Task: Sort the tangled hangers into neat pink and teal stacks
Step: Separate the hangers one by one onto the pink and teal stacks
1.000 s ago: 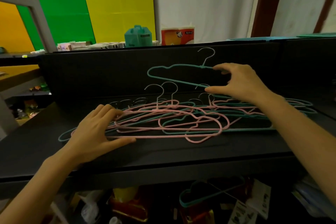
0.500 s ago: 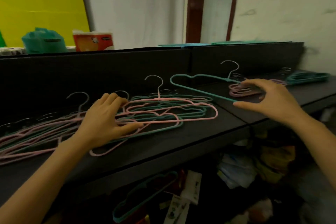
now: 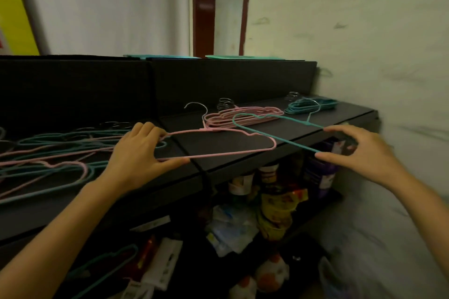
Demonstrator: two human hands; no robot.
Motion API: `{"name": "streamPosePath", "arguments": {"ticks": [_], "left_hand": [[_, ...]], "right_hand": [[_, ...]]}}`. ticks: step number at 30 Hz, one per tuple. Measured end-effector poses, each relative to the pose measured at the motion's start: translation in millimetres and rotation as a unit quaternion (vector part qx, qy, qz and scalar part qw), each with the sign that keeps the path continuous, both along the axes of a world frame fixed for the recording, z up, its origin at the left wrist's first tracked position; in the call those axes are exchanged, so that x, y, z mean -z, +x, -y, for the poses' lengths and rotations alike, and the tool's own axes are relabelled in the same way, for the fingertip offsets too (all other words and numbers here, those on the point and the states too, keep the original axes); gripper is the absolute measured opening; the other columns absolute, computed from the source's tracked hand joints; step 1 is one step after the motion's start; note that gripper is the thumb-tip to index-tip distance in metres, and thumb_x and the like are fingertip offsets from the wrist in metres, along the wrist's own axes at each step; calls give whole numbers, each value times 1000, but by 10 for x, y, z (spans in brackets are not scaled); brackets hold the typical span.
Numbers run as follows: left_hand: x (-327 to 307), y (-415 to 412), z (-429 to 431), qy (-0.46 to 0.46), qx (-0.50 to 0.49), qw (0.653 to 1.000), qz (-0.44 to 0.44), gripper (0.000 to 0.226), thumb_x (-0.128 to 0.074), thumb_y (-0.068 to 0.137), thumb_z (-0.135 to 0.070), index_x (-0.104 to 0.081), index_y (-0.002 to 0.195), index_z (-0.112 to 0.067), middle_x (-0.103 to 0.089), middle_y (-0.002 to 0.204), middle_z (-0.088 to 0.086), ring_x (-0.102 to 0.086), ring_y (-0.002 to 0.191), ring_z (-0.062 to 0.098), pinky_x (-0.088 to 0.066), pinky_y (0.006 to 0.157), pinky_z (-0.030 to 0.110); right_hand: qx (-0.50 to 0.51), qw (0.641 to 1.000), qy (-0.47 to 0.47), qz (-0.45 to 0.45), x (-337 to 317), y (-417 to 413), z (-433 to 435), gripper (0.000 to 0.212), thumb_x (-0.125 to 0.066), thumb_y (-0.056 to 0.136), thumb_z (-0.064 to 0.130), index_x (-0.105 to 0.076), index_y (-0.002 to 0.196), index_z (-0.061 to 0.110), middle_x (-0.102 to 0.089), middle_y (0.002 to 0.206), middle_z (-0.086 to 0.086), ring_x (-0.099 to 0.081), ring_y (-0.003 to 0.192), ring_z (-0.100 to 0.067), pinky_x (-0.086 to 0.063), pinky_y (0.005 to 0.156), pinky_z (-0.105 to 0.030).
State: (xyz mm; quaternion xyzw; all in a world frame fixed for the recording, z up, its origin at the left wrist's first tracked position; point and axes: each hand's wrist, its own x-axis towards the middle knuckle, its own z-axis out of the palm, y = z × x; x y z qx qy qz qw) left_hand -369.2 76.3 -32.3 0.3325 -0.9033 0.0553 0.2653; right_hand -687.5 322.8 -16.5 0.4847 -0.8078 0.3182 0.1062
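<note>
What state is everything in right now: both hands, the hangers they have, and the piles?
Left hand: grips the pink hanger.
Pink hanger: held by one end, free of the tangle.
Right hand: pinches the teal hanger.
Teal hanger: held in front of the pink stack.
Pink stack: neat.
Teal stack: neat.
Tangle: mixed pink and teal, unsorted.

Tangle of hangers (image 3: 60, 150) left on the shelf (image 3: 345, 116); first stack (image 3: 243, 116) right, second stack (image 3: 311, 105) beyond it.

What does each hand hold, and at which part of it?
The left hand grips the pink hanger at its left end; the right hand pinches the teal hanger at its right end.
</note>
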Motion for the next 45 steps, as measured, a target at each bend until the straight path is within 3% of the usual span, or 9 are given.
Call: {"name": "streamPosePath", "arguments": {"ticks": [5, 20, 25, 29, 32, 36, 39, 42, 45], "left_hand": [[-3, -635, -113, 19, -26, 999, -11, 89, -36, 58, -78, -51, 119, -15, -50, 114, 2, -44, 104, 17, -44, 86, 33], [-118, -2170, 486, 14, -87, 996, -31, 74, -57, 72, -63, -52, 119, -6, -52, 117, 13, -47, 107, 27, -41, 88, 38], [-98, -2468, 701, 72, -112, 991, -24, 74, -58, 73, -60, -50, 122, -5, -51, 121, 14, -47, 109, 27, -42, 89, 40], [-41, -2569, 780, 88, -139, 986, -2, 71, -58, 71, -63, -53, 117, -9, -54, 115, 11, -50, 102, 23, -43, 85, 36], [-29, -2591, 806, 88, -153, 984, 22, 68, -57, 73, -61, -53, 118, -11, -54, 118, 10, -49, 106, 23, -38, 92, 37], [-48, -2607, 789, 116, -169, 978, 50, 69, -53, 75, -60, -48, 127, -15, -52, 125, 8, -46, 113, 23, -35, 97, 38], [-95, -2650, 741, 138, -192, 968, 79, 81, -41, 69, -68, -46, 130, -15, -52, 127, 8, -46, 115, 22, -35, 98, 37], [-152, -2780, 687, 74, -219, 969, 85, 75, -38, 76, -66, -48, 129, -15, -51, 130, 8, -47, 117, 23, -37, 98, 38], [-194, -3085, 593, 6, -209, 975, 81, 60, -45, 84, -54, -48, 129, -14, -51, 131, 8, -48, 118, 23, -40, 96, 38]], "right_hand": [[-5, 1000, -21, 20, 24, -565, -158, 101, -46, 36, 96, -61, 112, 32, -63, 118, 1, -56, 112, -20, -48, 93, -47], [-29, 995, -44, 80, 43, -2058, 196, 98, -54, 29, 94, -54, 113, 42, -59, 126, 6, -55, 114, -18, -49, 94, -42], [-51, 997, -25, 59, -67, -2562, 457, 91, -63, 43, 82, -55, 120, 35, -57, 130, 4, -51, 119, -16, -46, 96, -36], [-71, 995, -33, 60, -71, -2907, 662, 101, -52, 32, 94, -55, 116, 39, -57, 128, 5, -54, 114, -17, -49, 94, -41], [-96, 993, -40, 59, -77, -3082, 852, 109, -49, 30, 96, -57, 118, 32, -55, 121, 10, -50, 110, -10, -47, 92, -34], [-116, 991, -27, 66, -53, -3293, 1090, 84, -64, 48, 74, -57, 119, 31, -57, 126, 5, -51, 111, -13, -44, 89, -31], [-149, 986, -17, 70, -43, -3503, 1272, 89, -62, 44, 80, -57, 119, 33, -57, 118, 11, -52, 111, -10, -45, 91, -31], [-175, 983, 9, 63, -49, -3726, 1439, 64, -73, 61, 50, -56, 120, 31, -55, 114, 11, -51, 113, -13, -42, 92, -30], [-205, 977, 35, 38, -76, -3996, 1591, 62, -73, 64, 47, -55, 121, 30, -54, 113, 12, -49, 109, -9, -41, 91, -30]]}}
